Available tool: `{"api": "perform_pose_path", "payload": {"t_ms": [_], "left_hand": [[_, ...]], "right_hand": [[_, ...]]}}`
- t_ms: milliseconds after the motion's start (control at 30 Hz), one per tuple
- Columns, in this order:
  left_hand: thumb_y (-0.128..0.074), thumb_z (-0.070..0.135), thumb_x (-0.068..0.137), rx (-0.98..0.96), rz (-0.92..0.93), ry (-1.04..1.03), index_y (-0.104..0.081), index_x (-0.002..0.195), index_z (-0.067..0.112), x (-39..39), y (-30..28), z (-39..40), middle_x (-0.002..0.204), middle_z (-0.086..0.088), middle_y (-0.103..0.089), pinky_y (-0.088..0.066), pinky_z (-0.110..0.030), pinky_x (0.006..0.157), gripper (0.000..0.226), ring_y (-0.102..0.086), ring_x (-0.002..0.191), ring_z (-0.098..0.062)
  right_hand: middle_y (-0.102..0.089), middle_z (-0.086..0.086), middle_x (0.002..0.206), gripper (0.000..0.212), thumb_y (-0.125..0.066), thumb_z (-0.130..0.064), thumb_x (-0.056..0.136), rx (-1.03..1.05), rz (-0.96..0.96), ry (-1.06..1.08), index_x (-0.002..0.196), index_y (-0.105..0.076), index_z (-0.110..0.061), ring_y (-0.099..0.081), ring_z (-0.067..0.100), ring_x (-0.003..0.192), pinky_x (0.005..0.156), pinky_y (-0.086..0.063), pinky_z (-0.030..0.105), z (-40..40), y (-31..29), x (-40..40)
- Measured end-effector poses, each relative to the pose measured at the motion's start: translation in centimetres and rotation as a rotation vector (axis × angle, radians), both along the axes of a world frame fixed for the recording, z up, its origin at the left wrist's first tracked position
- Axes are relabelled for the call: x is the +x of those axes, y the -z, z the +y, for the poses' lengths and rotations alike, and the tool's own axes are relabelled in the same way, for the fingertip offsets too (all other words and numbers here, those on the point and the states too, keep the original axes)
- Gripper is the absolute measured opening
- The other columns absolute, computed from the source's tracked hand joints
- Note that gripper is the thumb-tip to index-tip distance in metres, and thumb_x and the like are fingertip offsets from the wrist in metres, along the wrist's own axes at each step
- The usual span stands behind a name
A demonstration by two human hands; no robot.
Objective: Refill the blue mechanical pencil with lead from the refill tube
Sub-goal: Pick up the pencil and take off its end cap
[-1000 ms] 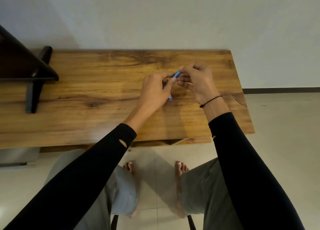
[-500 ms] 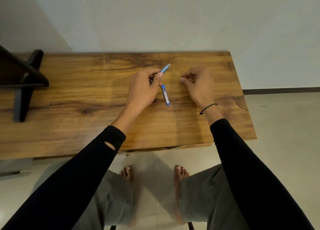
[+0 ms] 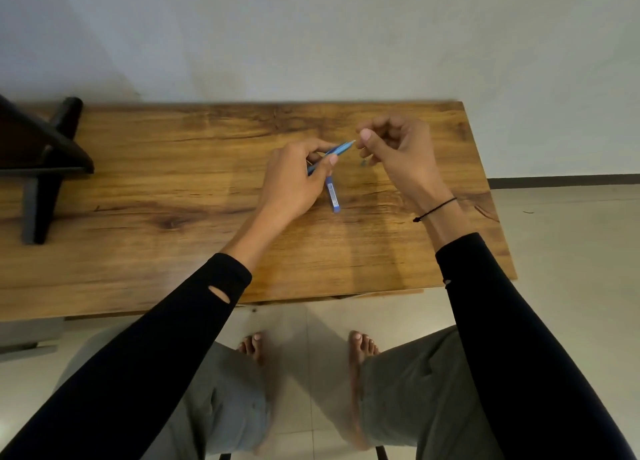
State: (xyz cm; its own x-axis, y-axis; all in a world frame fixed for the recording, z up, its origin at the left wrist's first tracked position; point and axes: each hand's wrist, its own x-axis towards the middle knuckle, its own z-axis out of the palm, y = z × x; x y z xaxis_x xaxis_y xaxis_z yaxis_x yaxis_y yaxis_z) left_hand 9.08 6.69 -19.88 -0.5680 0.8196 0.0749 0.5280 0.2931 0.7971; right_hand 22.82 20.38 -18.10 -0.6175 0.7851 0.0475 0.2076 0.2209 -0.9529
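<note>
My left hand grips the blue mechanical pencil by its middle, slanted, with its pale end pointing up and right. My right hand hovers just right of that end, thumb and forefinger pinched together almost touching it. Anything as thin as a lead between them is too small to see. A small grey-blue piece shows just under the curled right fingers; I cannot tell whether it is held or lying on the table. The blue refill tube lies flat on the wooden table, next to my left thumb.
A dark stand occupies the table's far left. The table's right edge runs close past my right wrist. A white wall stands behind the table. My knees and bare feet are below its front edge on a tiled floor.
The hands parted from the pencil's end, the right one drawing away to the right. Now the right hand has come back to the pencil's end. The pencil stays in my left hand.
</note>
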Motion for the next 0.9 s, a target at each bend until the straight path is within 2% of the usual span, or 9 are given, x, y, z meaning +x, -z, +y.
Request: {"api": "perform_pose_path", "payload": {"t_ms": [100,200,400,500,567,633,733,833,900], "left_hand": [[-0.07,0.028,0.105,0.004,-0.006,0.01,-0.078,0.128,0.023,0.2,-0.2,0.1,0.101,0.007,-0.079,-0.05,-0.021,0.078,0.024,-0.073,0.097,-0.011],[-0.07,0.028,0.105,0.005,0.004,0.017,-0.078,0.128,0.023,0.3,-0.4,0.1,0.101,0.007,-0.079,-0.049,-0.02,0.077,0.024,-0.072,0.096,-0.01],[-0.069,0.025,0.106,0.001,-0.004,0.031,-0.078,0.127,0.021,0.2,-0.5,0.1,0.088,0.013,-0.075,-0.045,-0.015,0.073,0.023,-0.068,0.081,0.002],[-0.068,0.026,0.106,-0.001,-0.006,0.015,-0.078,0.128,0.021,0.0,-0.5,-0.2,0.091,0.008,-0.078,-0.057,-0.026,0.079,0.024,-0.073,0.086,-0.006],[-0.069,0.026,0.106,-0.009,0.001,-0.012,-0.079,0.127,0.021,-0.3,-0.5,-0.3,0.095,0.003,-0.08,-0.062,-0.036,0.083,0.024,-0.076,0.089,-0.014],[-0.069,0.027,0.105,-0.019,-0.007,-0.044,-0.08,0.124,0.021,-0.5,-0.5,-0.3,0.092,0.0,-0.081,-0.064,-0.043,0.084,0.022,-0.077,0.087,-0.017],[-0.069,0.026,0.104,-0.032,-0.025,-0.061,-0.081,0.12,0.019,-0.8,-0.5,-0.3,0.09,-0.001,-0.082,-0.065,-0.047,0.084,0.021,-0.079,0.085,-0.019],[-0.071,0.028,0.103,-0.041,0.003,-0.083,-0.083,0.118,0.02,-0.9,-0.3,-0.3,0.087,0.002,-0.082,-0.065,-0.039,0.08,0.021,-0.077,0.079,-0.013],[-0.073,0.028,0.1,-0.034,0.057,-0.128,-0.084,0.113,0.02,-1.1,0.0,-0.4,0.085,0.008,-0.079,-0.059,-0.022,0.07,0.019,-0.068,0.069,0.001]], "right_hand": [[-0.077,0.016,0.09,0.011,-0.075,-0.008,0.098,-0.014,-0.025,-0.012,0.104,-0.072,0.001,-0.072,0.018,0.076,0.07,-0.063,0.033,-0.1,0.2,-0.1],[-0.076,0.02,0.091,0.012,-0.074,-0.006,0.098,-0.037,-0.057,-0.006,0.106,-0.07,0.003,-0.071,0.018,0.075,0.07,-0.063,0.033,0.1,0.5,-0.1],[-0.069,0.001,0.08,0.007,-0.071,-0.013,0.102,-0.023,-0.091,0.024,0.095,-0.07,-0.012,-0.066,0.006,0.067,0.061,-0.057,0.021,0.5,0.1,0.1],[-0.067,-0.007,0.078,0.009,-0.07,-0.016,0.101,0.106,-0.267,0.017,0.093,-0.071,-0.012,-0.061,0.001,0.067,0.06,-0.05,0.014,1.3,0.1,0.6],[-0.066,-0.013,0.077,0.009,-0.071,-0.012,0.097,0.24,-0.473,-0.043,0.091,-0.073,-0.007,-0.06,-0.001,0.069,0.066,-0.052,0.022,1.6,0.4,1.1],[-0.069,-0.005,0.081,0.008,-0.074,-0.012,0.095,0.293,-0.617,-0.067,0.09,-0.073,-0.005,-0.066,0.015,0.079,0.075,-0.058,0.037,1.6,0.8,1.5],[-0.072,0.009,0.093,0.011,-0.076,-0.015,0.094,0.342,-0.702,-0.033,0.09,-0.071,-0.006,-0.068,0.033,0.092,0.08,-0.059,0.046,1.0,0.8,1.4],[-0.074,0.009,0.096,0.01,-0.076,-0.012,0.094,0.341,-0.68,0.034,0.088,-0.07,-0.007,-0.069,0.034,0.095,0.084,-0.06,0.05,0.9,0.6,1.2],[-0.075,0.007,0.095,0.008,-0.075,-0.01,0.094,0.323,-0.618,0.086,0.087,-0.07,-0.008,-0.07,0.031,0.095,0.085,-0.06,0.051,0.9,0.4,1.2]]}}
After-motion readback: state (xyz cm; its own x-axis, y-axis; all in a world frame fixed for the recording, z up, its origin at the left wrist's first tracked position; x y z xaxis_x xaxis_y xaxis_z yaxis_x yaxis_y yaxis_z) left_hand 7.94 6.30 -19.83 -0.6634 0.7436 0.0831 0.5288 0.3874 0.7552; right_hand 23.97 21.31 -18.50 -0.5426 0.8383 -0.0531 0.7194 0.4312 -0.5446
